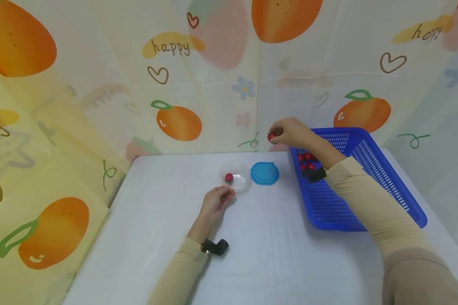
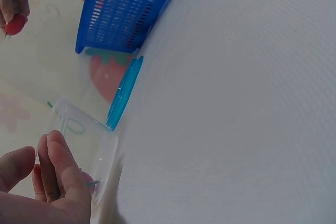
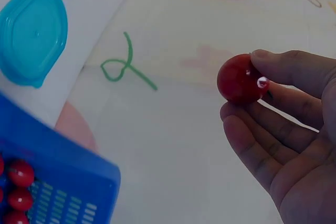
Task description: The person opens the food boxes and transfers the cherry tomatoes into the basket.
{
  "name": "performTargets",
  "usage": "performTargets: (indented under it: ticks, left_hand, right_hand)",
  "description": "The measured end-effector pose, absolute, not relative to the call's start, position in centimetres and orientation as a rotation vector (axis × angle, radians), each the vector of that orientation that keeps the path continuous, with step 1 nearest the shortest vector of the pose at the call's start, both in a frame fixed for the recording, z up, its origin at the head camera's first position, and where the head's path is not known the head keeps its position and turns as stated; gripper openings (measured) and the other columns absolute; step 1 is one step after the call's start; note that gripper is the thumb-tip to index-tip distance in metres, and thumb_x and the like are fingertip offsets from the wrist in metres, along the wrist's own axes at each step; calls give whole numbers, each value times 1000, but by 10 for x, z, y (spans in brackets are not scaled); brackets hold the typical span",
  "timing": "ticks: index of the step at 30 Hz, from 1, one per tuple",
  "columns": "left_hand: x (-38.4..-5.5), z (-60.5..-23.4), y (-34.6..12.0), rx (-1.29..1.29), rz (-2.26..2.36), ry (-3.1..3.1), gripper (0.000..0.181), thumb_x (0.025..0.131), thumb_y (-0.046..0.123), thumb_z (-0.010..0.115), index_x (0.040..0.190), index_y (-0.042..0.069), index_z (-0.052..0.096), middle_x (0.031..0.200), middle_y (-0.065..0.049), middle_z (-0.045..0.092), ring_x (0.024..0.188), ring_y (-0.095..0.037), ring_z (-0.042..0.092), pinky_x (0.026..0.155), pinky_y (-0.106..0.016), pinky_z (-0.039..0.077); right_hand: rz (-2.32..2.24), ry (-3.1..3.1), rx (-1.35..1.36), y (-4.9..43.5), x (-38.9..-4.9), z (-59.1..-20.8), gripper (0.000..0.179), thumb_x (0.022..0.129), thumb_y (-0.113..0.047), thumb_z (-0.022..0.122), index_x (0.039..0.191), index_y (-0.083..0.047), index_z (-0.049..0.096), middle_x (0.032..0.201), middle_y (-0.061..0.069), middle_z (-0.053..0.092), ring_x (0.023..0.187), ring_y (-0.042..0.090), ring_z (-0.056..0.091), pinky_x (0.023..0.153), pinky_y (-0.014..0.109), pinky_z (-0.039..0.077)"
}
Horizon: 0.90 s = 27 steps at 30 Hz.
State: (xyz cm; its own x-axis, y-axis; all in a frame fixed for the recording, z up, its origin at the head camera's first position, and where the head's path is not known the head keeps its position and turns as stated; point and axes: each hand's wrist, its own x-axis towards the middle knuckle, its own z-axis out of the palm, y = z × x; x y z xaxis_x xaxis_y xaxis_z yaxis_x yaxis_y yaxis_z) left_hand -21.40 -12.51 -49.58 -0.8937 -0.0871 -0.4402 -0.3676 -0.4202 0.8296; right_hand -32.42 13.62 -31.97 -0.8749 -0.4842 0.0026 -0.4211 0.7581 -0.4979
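Observation:
High beside the basket, my right hand (image 1: pixel 291 132) pinches a cherry tomato (image 3: pixel 242 80) between thumb and fingertips; its green stem shows in the head view. My left hand (image 1: pixel 215 202) is at the near rim of a small clear plastic container (image 1: pixel 243 181), with thumb and fingers close together on the rim. Inside that container lies another cherry tomato (image 1: pixel 229 177), partly hidden behind the left fingers in the left wrist view. A blue lid (image 1: pixel 265 173) lies flat on the table just right of the container.
A blue plastic basket (image 1: pixel 316 216) stands at the right of the white-covered table (image 1: pixel 145 220), under the right forearm. Several cherry tomatoes (image 3: pixel 21 199) are gathered in its far left corner. A fruit-printed curtain (image 1: pixel 221 93) hangs along the table's back edge.

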Motion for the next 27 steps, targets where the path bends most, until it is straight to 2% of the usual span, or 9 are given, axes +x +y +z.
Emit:
performTargets:
  ticks: [9, 16, 27]
  left_hand:
    - [-215, -495, -126, -625, 2441, 1589, 25, 95, 14, 61, 116, -1, 58, 93, -5, 71, 85, -14, 71, 82, -21, 58]
    - [-214, -496, -126, -626, 2432, 1585, 24, 96, 15, 61, 116, 1, 58, 95, -5, 70, 87, -14, 70, 82, -20, 58]
    - [-215, -497, -125, -638, 2422, 1588, 23, 96, 17, 61, 114, 3, 60, 96, -6, 71, 88, -14, 71, 82, -20, 58]
  right_hand:
    - [-739, 2867, -664, 174, -329, -324, 33, 91, -15, 66, 118, 3, 65, 115, 23, 67, 107, 36, 60, 100, 51, 49]
    - [-770, 2866, -572, 202, -332, -343, 32, 90, -12, 67, 114, 9, 65, 112, 28, 66, 106, 41, 60, 98, 55, 48]
    - [-777, 2833, -429, 239, -339, -373, 34, 89, -14, 67, 112, 11, 65, 113, 31, 65, 108, 46, 59, 99, 58, 46]
